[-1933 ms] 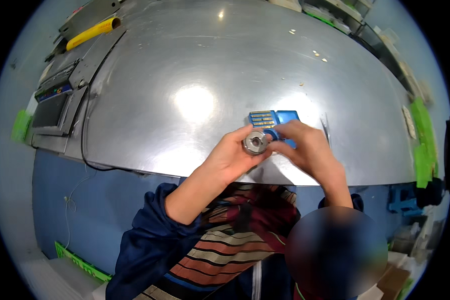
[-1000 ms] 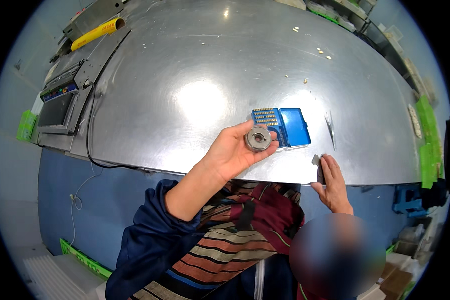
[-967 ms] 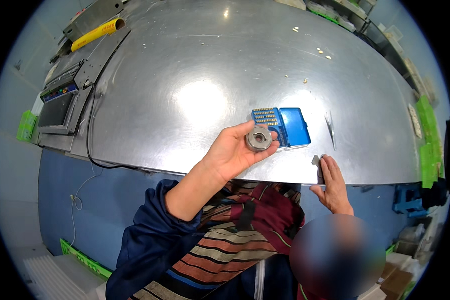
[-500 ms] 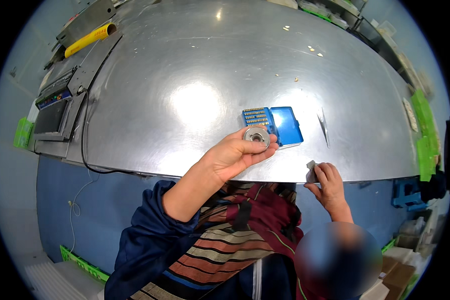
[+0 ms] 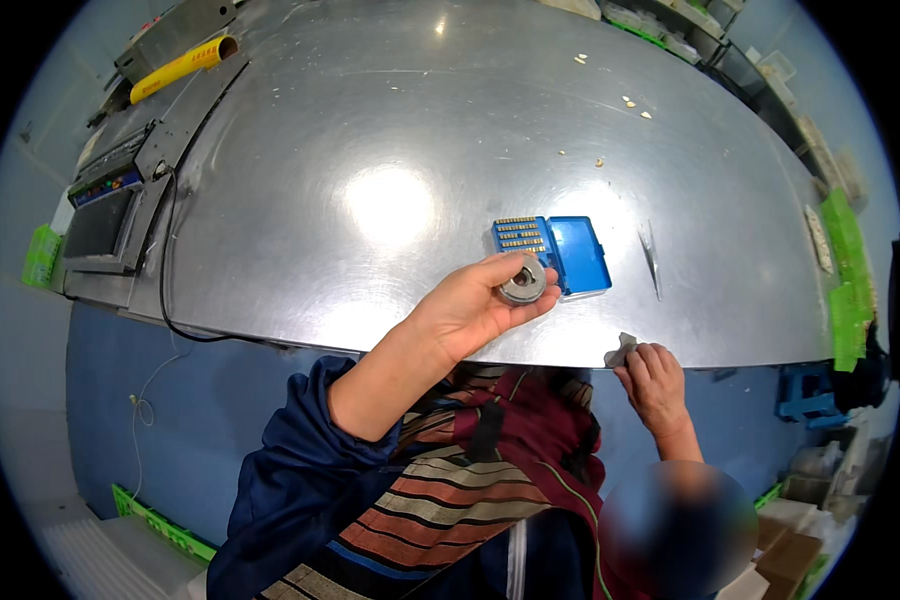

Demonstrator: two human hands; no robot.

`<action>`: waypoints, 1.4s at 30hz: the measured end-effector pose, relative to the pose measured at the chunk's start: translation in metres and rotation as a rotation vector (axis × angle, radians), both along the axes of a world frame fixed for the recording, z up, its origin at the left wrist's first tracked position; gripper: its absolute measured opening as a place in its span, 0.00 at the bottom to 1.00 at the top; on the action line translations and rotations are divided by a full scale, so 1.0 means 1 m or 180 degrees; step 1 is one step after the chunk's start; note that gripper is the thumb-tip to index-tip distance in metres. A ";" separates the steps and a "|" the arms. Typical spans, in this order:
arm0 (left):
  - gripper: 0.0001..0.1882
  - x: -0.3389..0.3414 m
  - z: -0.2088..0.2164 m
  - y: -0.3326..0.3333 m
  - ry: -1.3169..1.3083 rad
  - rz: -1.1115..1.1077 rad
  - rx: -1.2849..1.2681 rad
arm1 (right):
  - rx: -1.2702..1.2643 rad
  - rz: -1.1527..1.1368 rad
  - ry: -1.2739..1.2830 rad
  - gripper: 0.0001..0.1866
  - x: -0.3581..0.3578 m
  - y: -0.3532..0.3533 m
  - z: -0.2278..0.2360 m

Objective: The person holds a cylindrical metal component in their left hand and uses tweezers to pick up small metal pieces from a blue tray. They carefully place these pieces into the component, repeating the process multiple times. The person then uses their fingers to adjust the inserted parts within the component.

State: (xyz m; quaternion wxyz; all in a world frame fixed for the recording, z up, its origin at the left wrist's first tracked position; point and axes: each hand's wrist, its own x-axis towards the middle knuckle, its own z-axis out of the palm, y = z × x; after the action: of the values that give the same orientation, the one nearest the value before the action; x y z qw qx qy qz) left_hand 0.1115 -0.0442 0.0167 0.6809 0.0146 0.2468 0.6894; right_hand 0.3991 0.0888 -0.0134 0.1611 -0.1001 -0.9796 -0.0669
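Above the table near its front edge, my left hand (image 5: 467,308) is closed round a thick round metal ring (image 5: 515,291) with a hole in its middle. The ring leans in the fingers, and the thumb presses on its upper side. Just behind that hand lies an opened blue case (image 5: 581,254), with rows of small brass-coloured pieces in its left half. Further right, at the table's front edge, my right hand (image 5: 657,390) pinches a small grey scrap of cloth or paper (image 5: 622,350). Tweezers (image 5: 651,260) lie on the table beyond it.
The metal table (image 5: 300,190) carries several small pale crumbs (image 5: 646,115) at its far right. A device with a dark panel (image 5: 102,232), its black cable (image 5: 164,280) and a yellow tube (image 5: 182,70) are on the left. Green trays (image 5: 850,270) line the right side.
The ring has turned in my left fingers, and the thumb has shifted up onto its top. My right hand has moved slightly with the grey scrap. The whole view has shifted a little.
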 end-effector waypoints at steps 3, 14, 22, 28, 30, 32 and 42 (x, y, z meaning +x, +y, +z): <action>0.17 0.002 0.002 -0.001 -0.0047 0.0081 -0.0085 | -0.0085 -0.0125 0.0112 0.20 -0.009 -0.008 0.005; 0.19 0.002 0.010 -0.003 -0.0025 0.0163 -0.0090 | -0.0125 -0.0080 0.0346 0.14 0.002 -0.015 -0.001; 0.19 0.010 0.014 -0.001 -0.0220 0.0220 -0.0279 | -0.1980 -0.0157 0.1296 0.05 -0.094 -0.037 0.115; 0.17 0.010 0.015 -0.006 -0.0023 0.0096 -0.0095 | -0.1815 0.0102 0.0753 0.05 -0.159 -0.036 0.114; 0.17 0.009 0.018 -0.009 0.0011 0.0131 -0.0120 | -0.1626 0.0079 0.0613 0.04 -0.168 -0.037 0.112; 0.16 0.008 0.016 -0.010 -0.0003 0.0185 -0.0133 | -0.1455 0.0065 0.0481 0.04 -0.172 -0.037 0.107; 0.17 0.009 0.017 -0.009 0.0052 0.0149 -0.0278 | -0.1297 0.0019 -0.0005 0.04 -0.184 -0.044 0.110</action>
State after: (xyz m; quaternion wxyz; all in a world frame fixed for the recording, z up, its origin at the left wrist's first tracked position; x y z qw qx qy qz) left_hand 0.1206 -0.0536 0.0338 0.6625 -0.0152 0.2825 0.6936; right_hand 0.2154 0.0452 0.0970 0.1369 -0.1277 -0.9733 0.1331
